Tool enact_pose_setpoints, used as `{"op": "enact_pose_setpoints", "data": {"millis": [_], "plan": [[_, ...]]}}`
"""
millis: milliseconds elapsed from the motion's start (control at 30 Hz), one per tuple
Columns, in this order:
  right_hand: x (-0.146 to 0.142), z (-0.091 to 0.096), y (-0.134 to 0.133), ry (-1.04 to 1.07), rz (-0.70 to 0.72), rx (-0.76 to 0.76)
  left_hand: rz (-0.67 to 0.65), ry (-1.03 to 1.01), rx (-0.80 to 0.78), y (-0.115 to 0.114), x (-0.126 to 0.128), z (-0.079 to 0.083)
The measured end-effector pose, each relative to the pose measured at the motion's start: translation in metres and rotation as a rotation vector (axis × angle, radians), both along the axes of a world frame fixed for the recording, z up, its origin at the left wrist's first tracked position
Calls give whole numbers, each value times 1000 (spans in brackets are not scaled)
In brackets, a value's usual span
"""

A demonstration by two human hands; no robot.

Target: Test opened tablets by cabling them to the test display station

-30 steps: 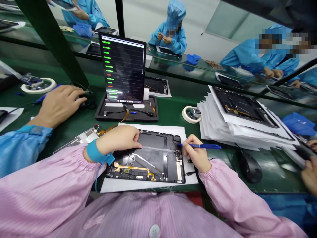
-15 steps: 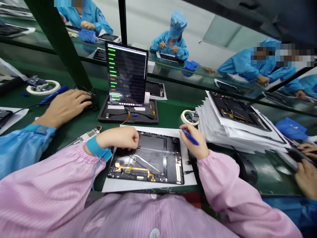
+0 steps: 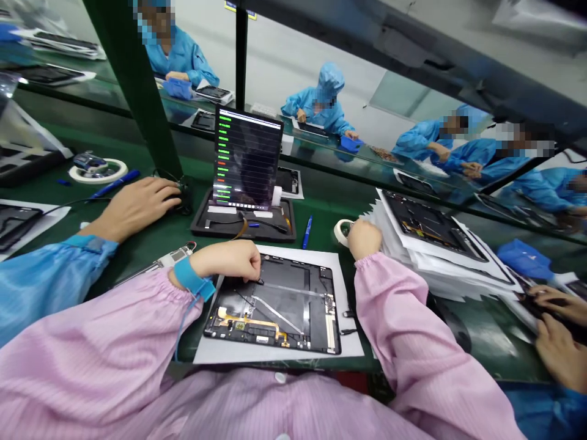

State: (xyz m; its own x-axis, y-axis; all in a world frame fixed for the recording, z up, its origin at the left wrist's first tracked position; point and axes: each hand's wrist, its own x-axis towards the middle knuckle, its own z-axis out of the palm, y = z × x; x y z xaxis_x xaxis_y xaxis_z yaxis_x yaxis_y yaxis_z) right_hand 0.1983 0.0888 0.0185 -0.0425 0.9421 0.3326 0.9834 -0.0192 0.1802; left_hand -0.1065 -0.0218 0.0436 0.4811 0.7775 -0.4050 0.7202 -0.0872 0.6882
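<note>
An opened tablet housing (image 3: pixel 284 305), with black inner parts and an orange ribbon cable, lies on white paper (image 3: pixel 353 342). My left hand (image 3: pixel 233 260) is closed above the housing's upper left corner, its fingers pinched over a small dark part I cannot make out. At the far right of the housing, my right hand (image 3: pixel 365 238) is at a roll of white tape (image 3: pixel 342 232) and partly covers it. The fingers of that hand are turned away and hidden. A blue pen (image 3: pixel 307 233) rests on the table between the screen and this hand.
A lit screen (image 3: pixel 247 162) stands in a black tray (image 3: pixel 293 229). A co-worker's hand (image 3: pixel 144 205) rests on a black mouse to the left. Paper-layered housings are stacked (image 3: pixel 431 226) at right; another person's hands (image 3: pixel 562 342) are beyond. A metal frame post (image 3: pixel 137 85) rises behind.
My right hand has let go of the blue pen, now on the table, and moved up to the tape roll. My left hand keeps its place over the housing. The view has tilted slightly.
</note>
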Motion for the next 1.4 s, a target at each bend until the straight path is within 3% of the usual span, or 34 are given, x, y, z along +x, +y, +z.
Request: {"op": "enact_pose_setpoints", "data": {"millis": [200,367,433,600,833,967,1100,1233,1400], "plan": [[-4,13,-18,-12,98,-24,13,-19,-2,-1,0,4],[-39,9,-52,215,566,-298,19,-13,19,1,-1,-1],[-51,-1,-59,260,657,-366,41,-25,53,4,-2,-5],[-63,-21,-61,389,741,-425,287,-106,293,10,-8,-5],[-48,-16,-76,561,677,-280,682,-411,579,11,-19,11],[-22,-1,-40,741,549,-37,902,-581,706,10,-23,15],[-4,22,35,879,253,178,907,-586,709,10,-20,15],[-9,47,98,913,75,128,822,-512,636,10,-13,12],[-59,54,133,855,65,-10,735,-449,634,8,-4,7]]}}
